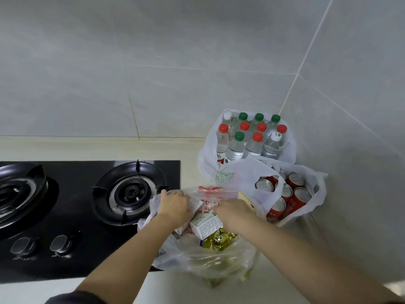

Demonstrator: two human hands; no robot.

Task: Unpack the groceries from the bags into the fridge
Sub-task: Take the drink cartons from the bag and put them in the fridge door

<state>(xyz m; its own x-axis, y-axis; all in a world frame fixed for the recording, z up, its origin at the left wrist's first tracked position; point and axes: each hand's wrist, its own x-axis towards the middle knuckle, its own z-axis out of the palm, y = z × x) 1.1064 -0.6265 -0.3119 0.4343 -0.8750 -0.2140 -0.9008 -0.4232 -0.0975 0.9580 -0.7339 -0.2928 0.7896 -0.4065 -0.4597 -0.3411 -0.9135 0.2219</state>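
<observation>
Being emptied in the head view is a thin clear plastic bag [219, 266], which is being stood on the pale countertop [65, 148] with its left side lapping the near right corner of the black glass gas hob [65, 260]. The bag's left rim is being gripped by the left hand [173, 205], its fingers curled into the film. The right hand [234, 212] is being held over the bag's mouth, with its fingertips bent down at the far end of a small white rectangular carton [206, 227]. Whether the carton is actually being pinched cannot be told, because the fingertips are being hidden by the hand itself.

The carton is being shown tilted on top of the load. Its long axis is running roughly left to right, the right end a little farther, and it is touching a crumpled gold foil packet [219, 239] just nearer.

The carton is being judged light, fairly stiff yet crushable, and best taken across its narrow sides near the middle. The foil packet is being judged soft and slippery.

In the far wall corner a white bag of clear water bottles [247, 141] is being shown with the bottles upright. Just near and right of it is a white bag of red drink cans [287, 194]. Both are being judged heavy and better unloaded one item at a time. No fridge is being shown.
</observation>
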